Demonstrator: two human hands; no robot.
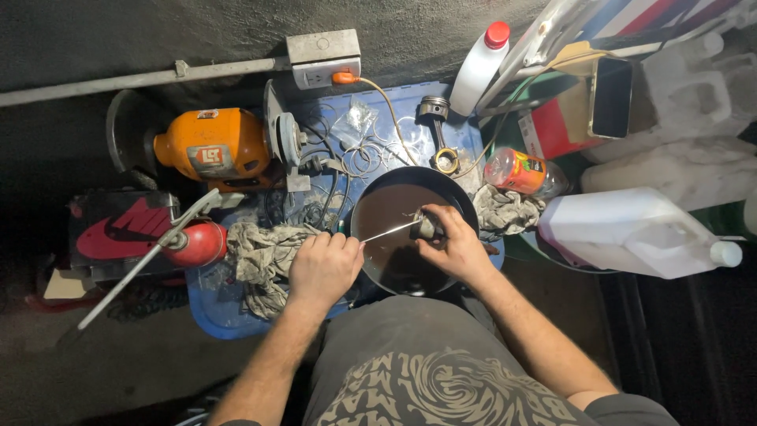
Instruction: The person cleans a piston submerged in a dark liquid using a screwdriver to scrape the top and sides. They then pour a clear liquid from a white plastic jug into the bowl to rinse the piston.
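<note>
**Head view: both hands over the black pan, poking a small metal part**

Head cam looks straight down. Landmark is the black pan (465,207), which holds brown liquid. Our right hand (453,248) is closed around a small grey metal part (426,226) over the pan's centre. Our left hand (323,267), at the pan's left rim, is fisted on a thin metal rod (390,230) whose tip meets the part.

Risks, as we judge them: a wet grip could drop the part and splash; the rod could slip toward the right fingers; the orange-plug cable (378,102) runs close behind the pan.

Packages: white bottle with red cap (481,67) behind the pan; orange-labelled clear bottle (520,172) just right of it; white jug (631,233) further right; red box (552,130) behind-right; black-and-red box (118,229) far left; orange bench grinder (213,146) behind-left with a square label.
</note>
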